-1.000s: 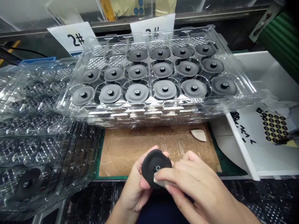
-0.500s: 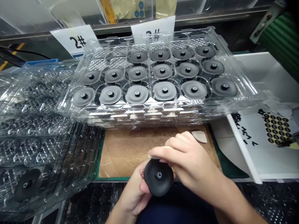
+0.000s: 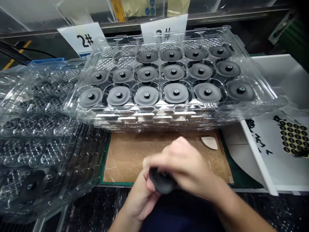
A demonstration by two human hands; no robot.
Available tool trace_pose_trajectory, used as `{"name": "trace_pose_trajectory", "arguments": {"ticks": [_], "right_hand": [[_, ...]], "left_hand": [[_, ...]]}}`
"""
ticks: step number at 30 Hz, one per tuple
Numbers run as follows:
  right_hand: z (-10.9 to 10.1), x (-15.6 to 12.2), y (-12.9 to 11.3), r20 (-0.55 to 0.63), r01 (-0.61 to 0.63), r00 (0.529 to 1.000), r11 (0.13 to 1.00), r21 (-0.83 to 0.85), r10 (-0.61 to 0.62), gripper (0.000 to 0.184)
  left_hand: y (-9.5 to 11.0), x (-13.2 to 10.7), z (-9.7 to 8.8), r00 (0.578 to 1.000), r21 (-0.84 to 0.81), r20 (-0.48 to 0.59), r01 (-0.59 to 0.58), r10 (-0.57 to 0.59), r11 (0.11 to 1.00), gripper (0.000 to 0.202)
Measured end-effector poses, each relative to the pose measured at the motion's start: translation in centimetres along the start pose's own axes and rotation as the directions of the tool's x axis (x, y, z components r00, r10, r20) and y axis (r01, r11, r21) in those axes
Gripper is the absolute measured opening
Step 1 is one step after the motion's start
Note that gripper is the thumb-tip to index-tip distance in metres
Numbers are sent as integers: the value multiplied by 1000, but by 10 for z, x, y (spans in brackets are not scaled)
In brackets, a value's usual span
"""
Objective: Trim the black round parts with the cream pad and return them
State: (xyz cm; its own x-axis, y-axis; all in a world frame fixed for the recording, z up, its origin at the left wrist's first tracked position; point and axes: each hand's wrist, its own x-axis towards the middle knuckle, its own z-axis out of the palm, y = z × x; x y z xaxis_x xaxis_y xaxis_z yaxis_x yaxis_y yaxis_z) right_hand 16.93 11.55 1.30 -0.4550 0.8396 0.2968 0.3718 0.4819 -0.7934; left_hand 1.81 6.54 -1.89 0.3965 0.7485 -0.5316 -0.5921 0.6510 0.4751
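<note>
A round black rubber-like disc [image 3: 162,182] with a small hub at its centre is held low, in front of my body. My left hand [image 3: 144,196] grips it from the left, fingers and thumb closed at its edge. My right hand [image 3: 183,164] lies over the disc's upper right part, blurred by motion, its fingers bent together and hiding much of the hub. Something pale shows at those fingertips, too smeared to name. Beyond the hands, a clear plastic tray [image 3: 159,108] on a stack holds several similar discs in its pockets, hubs upward.
Cardboard [image 3: 125,158] covers the bench beneath the tray stack, with a pale scrap [image 3: 210,142] on it. Stacked clear trays [image 3: 36,129] stand at left. A white bin [image 3: 260,161] at right holds a sheet of round black stickers [image 3: 293,137]. Two "2#" paper signs [image 3: 84,38] hang behind.
My right hand has swept left and down across the disc, covering its hub. The disc is tilted more, and the white piece under my right fingers no longer shows clearly.
</note>
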Motion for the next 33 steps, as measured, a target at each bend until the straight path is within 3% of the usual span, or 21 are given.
{"name": "trace_pose_trajectory", "arguments": {"ticks": [2,4,10,12,15,17,19,21,22,25,26,29,30,33], "right_hand": [[4,-6,23,-92,-316,942,945,82,323,24],[14,-21,42,-114,-497,853,859,124,510,24],[66,-86,58,53,-532,846,836,132,530,20],[64,-90,55,30,-548,835,825,139,549,20],[35,-71,39,-100,-563,809,812,155,580,25],[13,-49,19,-234,-525,798,831,184,556,25],[0,-30,-4,-329,-406,833,895,185,445,22],[-2,-17,-22,-270,-264,920,958,110,285,22],[0,-13,-29,-172,-221,958,973,71,230,22],[7,-9,-34,91,-201,976,979,23,199,21],[9,-8,-33,88,-210,974,978,15,208,21],[12,-9,-32,-147,-179,974,984,-15,175,21],[10,-11,-32,-175,-155,973,988,-5,152,22],[-2,-23,-34,3,-127,992,991,51,127,21]], "left_hand": [[2,-3,-3,1000,-63,1,-31,31,998,55],[6,-5,-5,998,-114,-22,-58,56,992,56],[13,-2,-5,994,-134,-56,-99,92,986,53],[12,0,-4,994,-140,-50,-102,96,985,47],[8,2,0,994,-141,-44,-105,100,984,44],[5,3,4,994,-139,-43,-110,105,984,46],[1,3,8,992,-124,-55,-118,112,985,48],[0,2,10,990,-99,-89,-115,107,988,47],[0,1,10,988,-85,-113,-119,109,989,47],[1,0,8,973,-56,-183,-155,142,986,47],[1,0,8,972,-50,-181,-163,152,985,45],[0,-1,13,985,-62,-111,-136,129,989,36],[1,-1,15,989,-73,-92,-124,117,990,39],[5,-3,20,990,-90,-101,-107,98,990,51]]}}
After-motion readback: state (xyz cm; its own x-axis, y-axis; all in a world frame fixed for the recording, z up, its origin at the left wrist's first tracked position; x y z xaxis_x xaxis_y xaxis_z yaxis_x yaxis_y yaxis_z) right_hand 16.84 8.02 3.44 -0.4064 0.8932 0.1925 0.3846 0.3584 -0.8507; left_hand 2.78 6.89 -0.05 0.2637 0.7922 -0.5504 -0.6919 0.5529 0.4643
